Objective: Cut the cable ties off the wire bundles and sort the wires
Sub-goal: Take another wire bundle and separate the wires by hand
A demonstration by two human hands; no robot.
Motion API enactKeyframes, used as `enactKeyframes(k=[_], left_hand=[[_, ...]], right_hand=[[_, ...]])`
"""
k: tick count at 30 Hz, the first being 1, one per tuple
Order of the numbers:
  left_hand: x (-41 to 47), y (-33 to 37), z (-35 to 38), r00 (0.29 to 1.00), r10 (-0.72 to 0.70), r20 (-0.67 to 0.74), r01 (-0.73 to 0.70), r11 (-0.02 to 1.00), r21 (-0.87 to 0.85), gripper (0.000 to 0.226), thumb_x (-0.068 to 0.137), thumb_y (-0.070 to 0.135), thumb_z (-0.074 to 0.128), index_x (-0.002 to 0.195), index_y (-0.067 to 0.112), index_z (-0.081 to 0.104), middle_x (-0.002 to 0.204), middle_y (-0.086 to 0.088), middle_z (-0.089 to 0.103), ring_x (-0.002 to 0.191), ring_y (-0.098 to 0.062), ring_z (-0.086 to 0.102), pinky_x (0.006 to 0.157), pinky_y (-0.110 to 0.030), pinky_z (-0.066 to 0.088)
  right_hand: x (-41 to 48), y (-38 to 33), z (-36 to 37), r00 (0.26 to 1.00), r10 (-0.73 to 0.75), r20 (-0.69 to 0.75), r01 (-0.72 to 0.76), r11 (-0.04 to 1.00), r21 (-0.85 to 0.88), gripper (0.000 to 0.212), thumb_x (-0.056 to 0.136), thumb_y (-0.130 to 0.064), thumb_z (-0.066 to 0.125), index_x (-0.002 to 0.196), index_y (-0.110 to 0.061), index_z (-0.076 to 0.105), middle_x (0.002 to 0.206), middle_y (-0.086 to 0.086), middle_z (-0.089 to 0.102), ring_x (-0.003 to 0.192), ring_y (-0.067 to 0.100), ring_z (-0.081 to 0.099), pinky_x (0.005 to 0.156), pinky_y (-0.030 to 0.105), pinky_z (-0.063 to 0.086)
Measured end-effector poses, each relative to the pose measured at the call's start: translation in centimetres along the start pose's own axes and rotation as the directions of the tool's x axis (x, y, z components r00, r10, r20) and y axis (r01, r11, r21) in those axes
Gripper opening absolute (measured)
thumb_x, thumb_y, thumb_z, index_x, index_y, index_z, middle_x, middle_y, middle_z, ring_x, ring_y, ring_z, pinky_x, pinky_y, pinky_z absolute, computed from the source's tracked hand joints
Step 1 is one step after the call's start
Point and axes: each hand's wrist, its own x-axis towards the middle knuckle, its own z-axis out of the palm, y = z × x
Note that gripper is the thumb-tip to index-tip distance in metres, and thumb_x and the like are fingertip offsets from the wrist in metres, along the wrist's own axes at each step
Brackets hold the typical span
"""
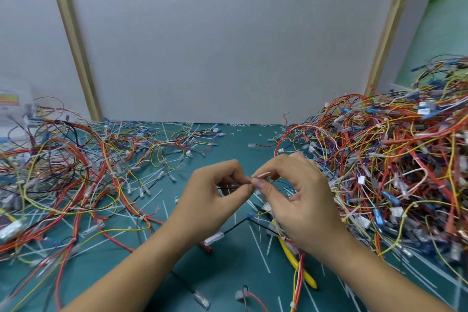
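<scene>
Loose red wire [257,299] nearest me lies on the green mat [228,268]. My left hand [215,195] and right hand [301,197] each pinch one small wire bundle [277,181], fingertips meeting.

Bright, even light, prob. from overhead; faint soft shadows on mat [222,268]. Wide-angle bend at edges; right pile [405,159] blurred, centre sharp.

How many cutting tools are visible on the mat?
1: yellow-handled cutters lie on the green mat below the right hand, partly covered. Others may be hidden under the wire heaps.
</scene>
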Motion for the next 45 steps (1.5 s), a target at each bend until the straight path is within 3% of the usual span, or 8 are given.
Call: enactKeyframes(k=[8,11,15,22,29,32,38,45], left_hand=[[0.2,-0.6,-0.3,0.989,0.020,-0.146,-0.009,0.997,0.077,0.012,0.089,0.010,0.071,0.082,0.018,0.065,0.071,0.012,0.065,0.065,-0.006,0.055,0.063,-0.020,0.044],[0.9,-1.4,-1.2,0.934,0.005,-0.358,0.005,1.000,0.028,0.005,0.089,0.017,0.065,0.086,0.019,0.062,0.078,0.002,0.068,0.073,-0.018,0.062,0.071,-0.035,0.052],[1.5,-1.9,-2.2,0.837,-0.008,-0.548,-0.027,0.998,-0.056,0.011,0.092,0.018,0.061,0.089,0.028,0.057,0.081,0.003,0.066,0.075,-0.023,0.064,0.072,-0.037,0.054],[1.9,-2.7,-3.2,0.732,-0.084,-0.676,0.024,0.995,-0.097,0.018,0.096,0.015,0.061,0.089,0.030,0.055,0.079,0.013,0.064,0.075,-0.016,0.062,0.072,-0.028,0.049],[1.7,-3.4,-2.7,0.809,-0.290,-0.511,0.366,0.929,0.053,0.040,0.088,0.012,0.071,0.124,0.018,0.055,0.130,-0.007,0.048,0.119,-0.022,0.051,0.109,-0.045,0.039],[1.4,-1.2,-2.9,0.828,0.023,-0.561,0.193,0.926,0.323,0.044,0.089,0.015,0.070,0.129,0.012,0.052,0.135,-0.012,0.037,0.132,-0.018,0.036,0.114,-0.029,0.025],[-0.5,3.0,-1.3,0.879,0.474,0.054,-0.467,0.833,0.297,0.057,0.101,0.051,0.041,0.068,0.010,0.062,0.078,-0.002,0.053,0.076,-0.022,0.053,0.069,-0.036,0.041],[-0.8,1.9,0.1,0.797,-0.116,0.593,-0.003,0.981,0.196,0.028,0.085,0.050,0.072,0.070,0.028,0.064,0.063,0.010,0.056,0.055,-0.005,0.047,0.054,-0.026,0.038]], right_hand=[[1.1,0.4,-0.8,0.987,0.157,-0.031,-0.154,0.985,0.082,0.008,0.093,-0.022,0.069,0.095,-0.029,0.071,0.094,-0.020,0.068,0.092,0.008,0.060,0.083,0.022,0.045],[2.5,1.8,-2.1,0.880,0.441,-0.176,-0.389,0.882,0.266,0.014,0.097,-0.023,0.061,0.108,-0.029,0.068,0.104,-0.016,0.067,0.094,0.001,0.062,0.071,0.010,0.046],[3.3,2.9,-2.9,0.727,0.681,0.089,-0.679,0.693,0.243,0.015,0.100,-0.032,0.056,0.099,-0.022,0.067,0.106,-0.005,0.068,0.090,0.002,0.061,0.073,0.021,0.045],[2.6,1.7,-2.3,0.607,0.560,0.564,-0.738,0.660,0.140,0.010,0.097,-0.010,0.061,0.094,-0.002,0.067,0.072,0.007,0.066,0.043,0.013,0.058,0.042,0.019,0.046],[3.2,1.3,-3.0,0.689,0.577,0.438,-0.721,0.485,0.496,0.007,0.095,-0.003,0.061,0.094,-0.005,0.067,0.065,0.004,0.065,0.054,0.019,0.067,0.050,0.027,0.056],[3.4,1.4,-3.1,0.704,0.601,0.378,-0.677,0.407,0.614,0.008,0.095,-0.004,0.060,0.093,-0.006,0.067,0.065,0.003,0.066,0.053,0.016,0.067,0.048,0.025,0.055],[3.5,1.7,-3.4,0.678,0.632,0.375,-0.638,0.253,0.727,0.009,0.096,-0.005,0.059,0.097,-0.003,0.068,0.071,0.007,0.068,0.057,0.020,0.070,0.050,0.028,0.057],[3.6,2.4,-3.0,0.678,0.664,0.316,-0.543,0.162,0.824,0.011,0.095,-0.009,0.061,0.101,-0.002,0.066,0.075,0.009,0.069,0.066,0.019,0.073,0.058,0.027,0.060]])
